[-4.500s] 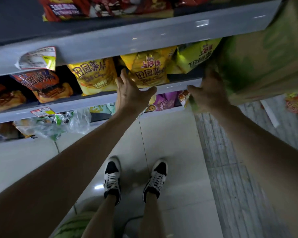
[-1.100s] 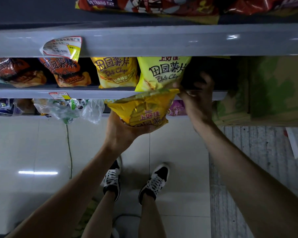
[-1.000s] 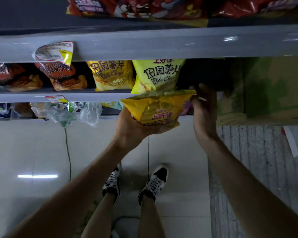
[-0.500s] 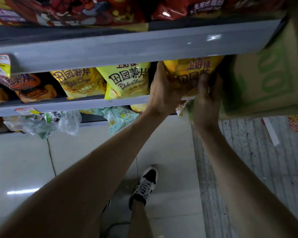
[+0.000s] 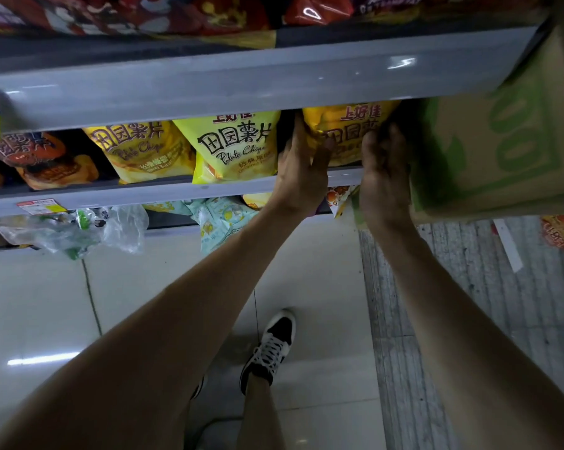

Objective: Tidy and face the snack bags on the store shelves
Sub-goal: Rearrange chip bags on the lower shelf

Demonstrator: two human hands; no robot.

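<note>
While the bag (image 5: 345, 125) stood on the shelf (image 5: 176, 193), left grip (image 5: 301, 175) pinched its edge; right grip (image 5: 384, 177) apparently clasped it.

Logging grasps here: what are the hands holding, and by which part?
Both grip the orange chip bag: left hand at its left edge, right hand at its lower right.

- This was a shop aisle: grey metal shelves (image 5: 209, 89) ran in tiers, one above another.
- Printed chip bags (image 5: 238, 147) stood in rows along them, fronts facing outward.
- A price label (image 5: 42, 206) was stuck on a shelf edge.
- A cardboard carton (image 5: 501, 141) sat beside the shelves, above a tiled floor (image 5: 30, 303).
</note>
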